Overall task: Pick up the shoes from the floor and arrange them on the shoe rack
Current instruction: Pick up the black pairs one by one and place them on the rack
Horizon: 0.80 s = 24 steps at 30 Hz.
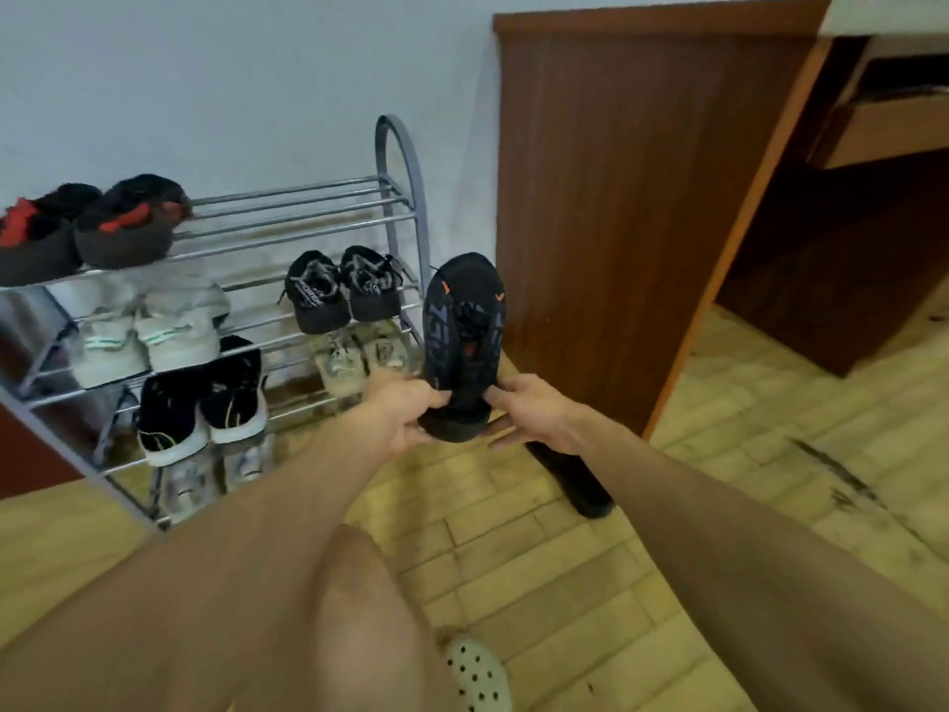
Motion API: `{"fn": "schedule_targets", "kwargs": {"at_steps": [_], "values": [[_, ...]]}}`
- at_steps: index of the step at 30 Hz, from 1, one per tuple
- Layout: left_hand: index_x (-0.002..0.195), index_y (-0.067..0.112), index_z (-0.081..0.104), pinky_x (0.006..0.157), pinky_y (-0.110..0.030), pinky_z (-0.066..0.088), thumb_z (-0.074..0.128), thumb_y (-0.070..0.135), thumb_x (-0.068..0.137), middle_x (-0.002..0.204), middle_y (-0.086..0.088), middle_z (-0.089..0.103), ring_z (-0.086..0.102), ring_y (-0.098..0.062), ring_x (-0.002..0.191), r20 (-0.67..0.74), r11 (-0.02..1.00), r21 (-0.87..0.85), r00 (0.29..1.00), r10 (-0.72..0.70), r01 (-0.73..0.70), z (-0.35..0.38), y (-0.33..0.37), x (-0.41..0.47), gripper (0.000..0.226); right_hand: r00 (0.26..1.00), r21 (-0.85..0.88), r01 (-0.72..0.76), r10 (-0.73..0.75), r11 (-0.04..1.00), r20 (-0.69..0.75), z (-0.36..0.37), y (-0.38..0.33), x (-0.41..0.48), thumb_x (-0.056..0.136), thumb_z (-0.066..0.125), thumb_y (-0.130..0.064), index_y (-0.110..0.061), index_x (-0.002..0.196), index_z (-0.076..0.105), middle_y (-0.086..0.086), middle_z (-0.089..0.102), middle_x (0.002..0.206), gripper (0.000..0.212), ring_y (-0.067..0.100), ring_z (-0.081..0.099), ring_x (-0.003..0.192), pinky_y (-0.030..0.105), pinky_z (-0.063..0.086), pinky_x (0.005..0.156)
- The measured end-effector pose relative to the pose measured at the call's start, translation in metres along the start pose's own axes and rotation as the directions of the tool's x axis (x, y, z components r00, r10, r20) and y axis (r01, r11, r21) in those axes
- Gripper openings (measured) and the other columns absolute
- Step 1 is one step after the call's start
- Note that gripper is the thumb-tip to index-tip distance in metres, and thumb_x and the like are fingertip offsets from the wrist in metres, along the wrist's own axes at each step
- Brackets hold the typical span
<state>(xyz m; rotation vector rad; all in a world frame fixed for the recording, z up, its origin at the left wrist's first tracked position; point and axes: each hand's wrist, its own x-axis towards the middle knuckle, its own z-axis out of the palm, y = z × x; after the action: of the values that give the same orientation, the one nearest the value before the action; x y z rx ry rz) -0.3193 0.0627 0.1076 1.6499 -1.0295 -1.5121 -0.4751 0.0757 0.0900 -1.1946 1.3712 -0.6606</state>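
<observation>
Left hand: the left hand [405,411] is closed around the heel end of a black shoe [462,341], fingers curled against its left side and thumb on the near edge.
Right hand: the right hand [534,411] grips the same heel from the opposite side, fingers wrapped under and thumb pressed to the shoe's back.
Held shoe: a black sneaker with small orange marks near the toe and grey lettering along the upper. It stands nearly upright, toe pointing up, heel down between the two hands. It is off the floor, just to the right of the rack's end frame and in front of a brown wooden panel [616,197].
Second shoe: a black shoe on the floor [575,480] lies just below and behind the right hand, partly hidden by the wrist.
Shoe rack: a metal shoe rack [405,197] with bar shelves stands against a pale wall, left of the hands.
Top shelf: a black and red pair [87,228] sits at the left; the right part of the shelf is bare bars.
Second shelf: a pale grey pair [149,331] at the left, a black pair with grey lining [344,290] at the right.
Third shelf: a black pair with white soles [205,403] at the left, a worn beige pair [359,354] at the right, close to the left hand.
Bottom level: a light-coloured pair [215,472], blurred.
Floor: yellowish brick-pattern tiles [719,454], scuffed in places.
Near edge: a white perforated clog [477,675] shows at the bottom, beside a bare knee.
</observation>
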Motion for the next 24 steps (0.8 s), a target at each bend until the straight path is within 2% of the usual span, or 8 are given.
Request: {"fn": "schedule_targets", "kwargs": {"at_steps": [2, 5, 10, 13, 16, 18, 21, 24], "values": [[0.124, 0.002, 0.056, 0.080, -0.045, 0.051, 0.061, -0.002, 0.086, 0.125, -0.014, 0.062, 0.059, -0.033, 0.114, -0.008, 0.997, -0.043, 0.997, -0.072, 0.071, 0.025, -0.011, 0.020, 0.039, 0.997, 0.003, -0.059, 0.059, 0.998, -0.055, -0.027, 0.024, 0.013, 0.101, 0.038, -0.041, -0.011, 0.126, 0.055, 0.011, 0.063, 0.117, 0.042, 0.029, 0.066, 0.100, 0.036, 0.058, 0.081], [0.119, -0.002, 0.058, 0.068, -0.046, 0.055, 0.065, -0.006, 0.081, 0.119, -0.017, 0.065, 0.063, -0.036, 0.104, -0.100, 0.986, -0.107, 0.986, -0.136, 0.125, 0.052, -0.031, 0.053, 0.039, 0.963, 0.024, -0.213, 0.214, 0.977, -0.165, -0.067, 0.070, 0.036, 0.103, 0.036, -0.035, -0.006, 0.131, 0.052, 0.014, 0.063, 0.116, 0.043, 0.031, 0.062, 0.104, 0.040, 0.052, 0.094], [0.101, 0.004, 0.061, 0.038, -0.028, 0.049, 0.065, -0.005, 0.082, 0.098, -0.011, 0.066, 0.063, -0.026, 0.073, -0.148, 0.981, -0.108, 0.974, -0.173, 0.158, 0.076, -0.066, 0.100, 0.021, 0.791, -0.036, -0.504, 0.444, 0.863, -0.421, -0.110, 0.170, 0.072, 0.099, 0.049, -0.030, -0.004, 0.132, 0.050, 0.015, 0.058, 0.128, 0.042, 0.031, 0.059, 0.113, 0.037, 0.055, 0.088], [0.103, 0.011, 0.061, 0.047, -0.031, 0.048, 0.066, -0.003, 0.083, 0.099, -0.010, 0.064, 0.063, -0.026, 0.084, -0.116, 0.985, -0.045, 0.978, -0.171, 0.167, 0.074, -0.086, 0.123, 0.026, 0.735, -0.105, -0.587, 0.474, 0.803, -0.484, -0.121, 0.221, 0.091, 0.098, 0.048, -0.024, 0.000, 0.134, 0.048, 0.019, 0.056, 0.130, 0.043, 0.034, 0.057, 0.115, 0.041, 0.052, 0.095], [0.099, 0.013, 0.060, 0.051, -0.030, 0.050, 0.066, -0.005, 0.081, 0.097, -0.010, 0.065, 0.065, -0.028, 0.089, -0.095, 0.986, 0.010, 0.982, -0.165, 0.167, 0.072, -0.099, 0.138, 0.026, 0.697, -0.130, -0.622, 0.470, 0.772, -0.542, -0.117, 0.252, 0.111, 0.097, 0.048, -0.023, -0.001, 0.135, 0.045, 0.020, 0.055, 0.130, 0.044, 0.033, 0.057, 0.113, 0.036, 0.050, 0.091], [0.100, 0.016, 0.061, 0.049, -0.028, 0.049, 0.067, -0.004, 0.081, 0.097, -0.008, 0.066, 0.064, -0.026, 0.086, -0.073, 0.984, 0.053, 0.983, -0.168, 0.172, 0.071, -0.106, 0.144, 0.028, 0.638, -0.019, -0.628, 0.500, 0.778, -0.586, -0.106, 0.269, 0.127, 0.096, 0.052, -0.030, -0.001, 0.141, 0.034, 0.019, 0.049, 0.137, 0.056, 0.034, 0.052, 0.122, 0.037, 0.047, 0.097], [0.102, 0.014, 0.062, 0.052, -0.027, 0.050, 0.067, -0.003, 0.080, 0.097, -0.007, 0.067, 0.065, -0.023, 0.084, -0.057, 0.978, 0.086, 0.981, -0.185, 0.189, 0.072, -0.114, 0.149, 0.028, 0.475, 0.215, -0.617, 0.576, 0.757, -0.665, -0.095, 0.291, 0.151, 0.093, 0.055, -0.035, -0.003, 0.143, 0.031, 0.018, 0.042, 0.142, 0.064, 0.037, 0.045, 0.127, 0.043, 0.042, 0.107], [0.100, 0.012, 0.063, 0.048, -0.026, 0.051, 0.067, -0.005, 0.080, 0.089, -0.005, 0.067, 0.064, -0.017, 0.074, -0.052, 0.977, 0.065, 0.979, -0.198, 0.201, 0.074, -0.113, 0.153, 0.026, 0.381, 0.357, -0.579, 0.631, 0.733, -0.676, -0.083, 0.306, 0.155, 0.089, 0.059, -0.013, -0.002, 0.137, 0.038, 0.016, 0.037, 0.140, 0.053, 0.036, 0.046, 0.123, 0.042, 0.042, 0.107]]}}
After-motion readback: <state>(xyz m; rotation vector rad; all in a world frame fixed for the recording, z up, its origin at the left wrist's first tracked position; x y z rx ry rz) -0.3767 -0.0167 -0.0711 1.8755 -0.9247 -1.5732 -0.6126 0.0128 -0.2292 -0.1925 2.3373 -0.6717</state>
